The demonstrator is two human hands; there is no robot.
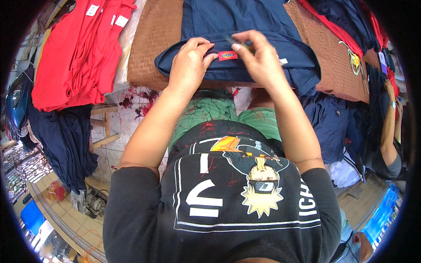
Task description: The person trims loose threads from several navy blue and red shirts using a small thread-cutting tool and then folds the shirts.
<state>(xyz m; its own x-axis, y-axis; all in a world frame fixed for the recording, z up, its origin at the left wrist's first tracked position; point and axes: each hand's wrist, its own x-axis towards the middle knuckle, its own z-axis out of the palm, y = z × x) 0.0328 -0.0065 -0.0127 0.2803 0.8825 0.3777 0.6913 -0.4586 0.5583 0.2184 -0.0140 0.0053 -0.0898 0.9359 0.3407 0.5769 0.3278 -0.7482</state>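
Observation:
A navy blue garment [239,19] lies in front of me, its wide open edge toward my body and a small red label [227,55] sewn inside it. My left hand [191,61] is closed, pinching the cloth just left of the label; a fine dark red thread loops by its fingertips. Just right of the label, my right hand [258,55] is curled round small thread snips [249,44], blurred and partly hidden by the fingers. Their pale tip points left, above the label. A small white tag [283,61] shows beside my right wrist.
The garment rests on a brown woven-patterned surface [149,44]. Red garments [81,52] are piled at left, with navy cloth [61,140] hanging below. More navy cloth [326,125] hangs at right, near another person's arm [389,127]. Thread scraps [147,103] litter the area below.

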